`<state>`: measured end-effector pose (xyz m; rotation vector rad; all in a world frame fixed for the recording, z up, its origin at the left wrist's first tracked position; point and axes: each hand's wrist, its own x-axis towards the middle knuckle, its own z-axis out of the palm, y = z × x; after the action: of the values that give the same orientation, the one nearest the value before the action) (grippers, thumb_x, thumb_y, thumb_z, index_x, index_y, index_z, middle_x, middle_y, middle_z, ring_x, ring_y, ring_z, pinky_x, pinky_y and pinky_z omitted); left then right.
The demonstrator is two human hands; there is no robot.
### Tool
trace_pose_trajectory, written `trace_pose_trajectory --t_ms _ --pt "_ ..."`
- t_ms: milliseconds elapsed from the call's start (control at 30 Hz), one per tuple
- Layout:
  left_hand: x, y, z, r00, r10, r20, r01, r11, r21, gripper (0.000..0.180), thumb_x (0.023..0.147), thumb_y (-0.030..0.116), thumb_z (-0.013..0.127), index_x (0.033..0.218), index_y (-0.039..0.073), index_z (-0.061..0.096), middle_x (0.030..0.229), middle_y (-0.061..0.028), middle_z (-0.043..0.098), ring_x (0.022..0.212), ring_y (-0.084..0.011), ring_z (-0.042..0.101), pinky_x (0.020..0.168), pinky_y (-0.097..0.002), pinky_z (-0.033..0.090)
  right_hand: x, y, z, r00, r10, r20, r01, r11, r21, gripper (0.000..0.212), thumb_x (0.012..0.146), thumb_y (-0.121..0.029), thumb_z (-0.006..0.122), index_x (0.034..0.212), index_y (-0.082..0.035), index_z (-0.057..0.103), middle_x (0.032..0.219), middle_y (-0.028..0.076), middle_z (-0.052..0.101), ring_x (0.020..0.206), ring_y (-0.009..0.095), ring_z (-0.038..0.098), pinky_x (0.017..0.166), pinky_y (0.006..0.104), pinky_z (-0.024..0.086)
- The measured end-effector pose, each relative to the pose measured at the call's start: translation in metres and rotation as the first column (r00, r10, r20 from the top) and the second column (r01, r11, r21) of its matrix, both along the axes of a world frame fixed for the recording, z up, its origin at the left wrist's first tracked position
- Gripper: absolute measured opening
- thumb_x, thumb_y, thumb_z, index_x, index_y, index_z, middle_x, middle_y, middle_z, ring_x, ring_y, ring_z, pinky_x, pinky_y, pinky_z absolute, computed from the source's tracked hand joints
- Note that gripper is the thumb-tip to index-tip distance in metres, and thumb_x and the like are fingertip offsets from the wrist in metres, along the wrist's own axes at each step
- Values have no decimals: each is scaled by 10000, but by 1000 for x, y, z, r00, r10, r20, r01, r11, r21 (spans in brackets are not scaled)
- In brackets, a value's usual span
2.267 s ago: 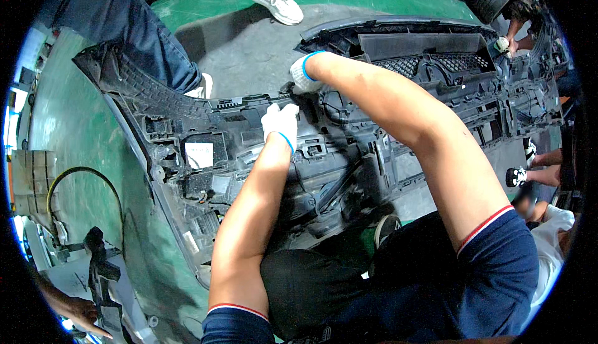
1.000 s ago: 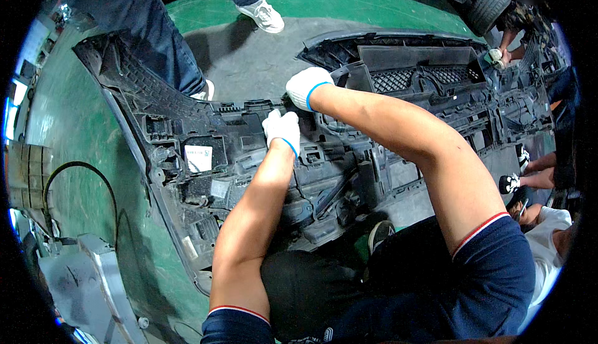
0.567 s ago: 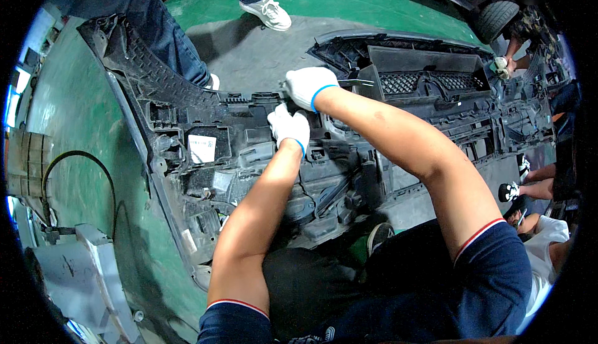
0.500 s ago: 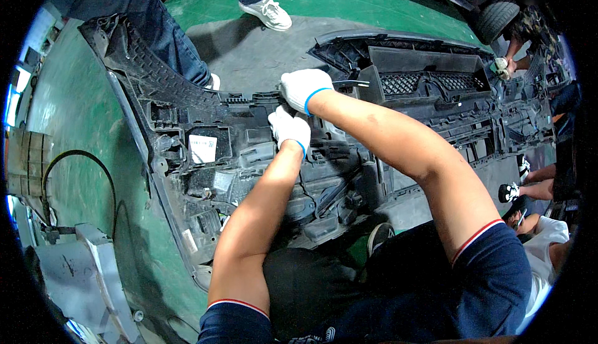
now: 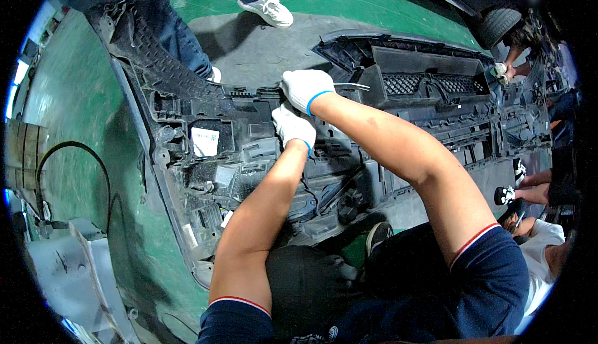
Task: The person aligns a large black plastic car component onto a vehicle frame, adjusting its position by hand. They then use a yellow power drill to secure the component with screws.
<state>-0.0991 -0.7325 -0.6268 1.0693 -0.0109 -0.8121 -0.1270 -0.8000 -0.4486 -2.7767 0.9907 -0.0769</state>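
Observation:
A large black plastic car bumper (image 5: 258, 133) lies with its ribbed inner side up across the floor in front of me. My right hand (image 5: 305, 89), in a white knit glove with a blue cuff, is closed at the bumper's far edge. From its right side sticks a thin, pale, two-pronged tool (image 5: 352, 86). My left hand (image 5: 291, 126), gloved alike, is just below and nearer me, touching or almost touching the right one. Its fingers are curled against the bumper; what they grip, if anything, is hidden.
Opposite me stands a person in jeans and a white sneaker (image 5: 269, 10). A grille section (image 5: 430, 84) lies to the right, with other people's hands and feet beyond. At left are a grey metal stand (image 5: 71, 275) and a black hose (image 5: 75, 146). A tire (image 5: 498, 25) shows at far right.
My left hand has shifted slightly right, nearer my right hand. The bumper's left end appears a little higher and further right as the view turns slightly. The right hand keeps its hold.

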Motion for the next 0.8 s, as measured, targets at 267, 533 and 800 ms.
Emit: trace_pose_trajectory --t_ms 267,533,800 --pt "4 7 22 997 9 -75 -8 1000 10 381 1103 397 393 1250 112 600 1284 -66 646 1202 -256 576 1037 -444 468 13 0 8 995 48 -91 -58 993 -104 273 942 -190 591 1007 -73 829 1029 192 797 944 379 781 801 489 611" --pt "-3 8 42 808 -172 -563 -32 942 -334 571 1043 616 379 1349 189 603 1454 -88 600 1330 -289 548 1126 -487 412 21 22 7 994 -14 -105 0 991 -133 237 901 -184 645 972 -64 837 964 184 802 900 362 788 778 468 613" --pt "8 2 1 834 -104 -541 -36 970 -242 536 1054 586 412 1324 167 606 1435 -93 610 1343 -275 538 1148 -474 387 28 17 14 980 -1 -197 -9 999 -50 272 928 -191 618 1053 -98 841 1074 174 800 987 359 782 829 466 611"
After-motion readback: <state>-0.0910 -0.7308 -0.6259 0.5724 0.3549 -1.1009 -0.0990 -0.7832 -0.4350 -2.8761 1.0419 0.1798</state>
